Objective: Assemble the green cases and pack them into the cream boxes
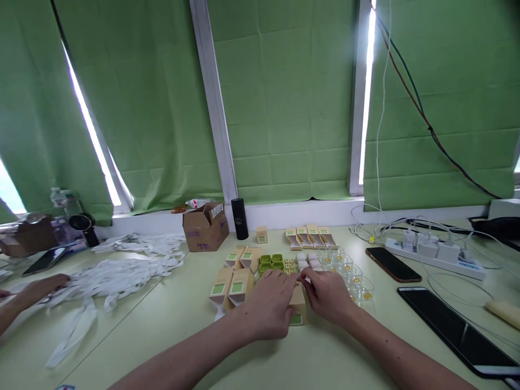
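My left hand (271,303) is closed around the top left of a small kraft cardboard box (298,313) with a green label. My right hand (330,295) pinches at the same box's upper edge; the fingertips of both hands meet there and partly cover it. Just beyond them lie green square cups (271,260), tiny yellow-and-white pieces (290,265) and white rounded pieces (309,260). Clear cups with yellow centres (357,280) stand by my right hand. Several open kraft boxes (240,286) with green labels are left of my left hand.
More kraft boxes (311,237) line the back, beside a black cylinder (239,219) and an open brown carton (206,227). A phone (394,264), a tablet (459,327) and a cabled power strip (434,257) lie right. Another person's hand (46,287) touches white straps (122,273) at left.
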{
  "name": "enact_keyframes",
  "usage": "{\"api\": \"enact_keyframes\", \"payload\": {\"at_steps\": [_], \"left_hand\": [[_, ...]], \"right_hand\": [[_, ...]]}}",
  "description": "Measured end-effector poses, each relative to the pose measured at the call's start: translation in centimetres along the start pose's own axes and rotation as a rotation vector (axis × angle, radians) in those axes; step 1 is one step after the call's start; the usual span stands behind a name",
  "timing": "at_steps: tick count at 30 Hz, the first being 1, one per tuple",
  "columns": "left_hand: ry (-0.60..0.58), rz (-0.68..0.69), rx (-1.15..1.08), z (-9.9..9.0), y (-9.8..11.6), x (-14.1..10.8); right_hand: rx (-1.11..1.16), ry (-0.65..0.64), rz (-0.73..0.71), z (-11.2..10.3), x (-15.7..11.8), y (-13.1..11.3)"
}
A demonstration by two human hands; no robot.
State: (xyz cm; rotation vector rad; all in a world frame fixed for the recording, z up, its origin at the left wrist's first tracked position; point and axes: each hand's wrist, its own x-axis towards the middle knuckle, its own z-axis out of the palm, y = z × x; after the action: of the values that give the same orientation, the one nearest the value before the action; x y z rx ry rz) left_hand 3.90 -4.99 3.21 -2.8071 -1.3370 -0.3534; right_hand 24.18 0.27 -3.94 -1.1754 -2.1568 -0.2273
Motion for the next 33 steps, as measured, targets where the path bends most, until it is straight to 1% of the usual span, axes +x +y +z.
{"api": "enact_keyframes", "payload": {"at_steps": [3, 5, 7, 9, 11, 14, 16, 18, 20, 22, 27, 30, 33], "left_hand": [[-0.024, -0.024, -0.011, -1.1, -0.3, 0.8], [-0.029, -0.059, -0.034, -2.3, -0.9, 1.5], [0.014, -0.101, -0.054, -3.9, -1.9, 2.5], [0.084, -0.125, -0.072, -5.4, -3.5, 4.1], [0.148, -0.158, -0.062, -6.5, -5.7, 6.1], [0.200, -0.201, -0.011, -7.1, -9.5, 9.4], [0.205, -0.228, 0.016, -6.7, -11.9, 11.3], [0.201, -0.273, 0.046, -5.7, -13.9, 12.6], [0.186, -0.307, 0.076, -4.4, -15.4, 13.3], [0.174, -0.328, 0.101, -3.0, -16.6, 13.6], [0.157, -0.366, 0.145, 0.1, -18.5, 13.2], [0.141, -0.394, 0.168, 1.2, -19.2, 13.0], [0.130, -0.419, 0.185, 1.7, -19.6, 12.9]], "right_hand": [[0.008, 0.001, 0.007, 0.0, 0.0, -0.1], [0.004, 0.001, 0.015, 0.0, 0.0, -0.1], [-0.003, -0.003, 0.023, 0.0, 0.0, -0.2], [-0.004, -0.008, 0.019, 0.1, -0.1, -0.2], [0.001, -0.007, 0.005, 0.2, -0.1, -0.3], [0.021, -0.004, -0.018, 0.3, -0.2, -0.5], [0.031, -0.004, -0.026, 0.3, -0.3, -0.7], [0.033, -0.005, -0.032, 0.3, -0.3, -0.8], [0.029, -0.005, -0.036, 0.2, -0.3, -1.0], [0.030, -0.010, -0.043, 0.2, -0.4, -1.1], [0.046, -0.014, -0.065, 0.1, -0.5, -1.4], [0.061, -0.007, -0.075, 0.2, -0.5, -1.5], [0.064, -0.005, -0.081, 0.3, -0.5, -1.6]]}}
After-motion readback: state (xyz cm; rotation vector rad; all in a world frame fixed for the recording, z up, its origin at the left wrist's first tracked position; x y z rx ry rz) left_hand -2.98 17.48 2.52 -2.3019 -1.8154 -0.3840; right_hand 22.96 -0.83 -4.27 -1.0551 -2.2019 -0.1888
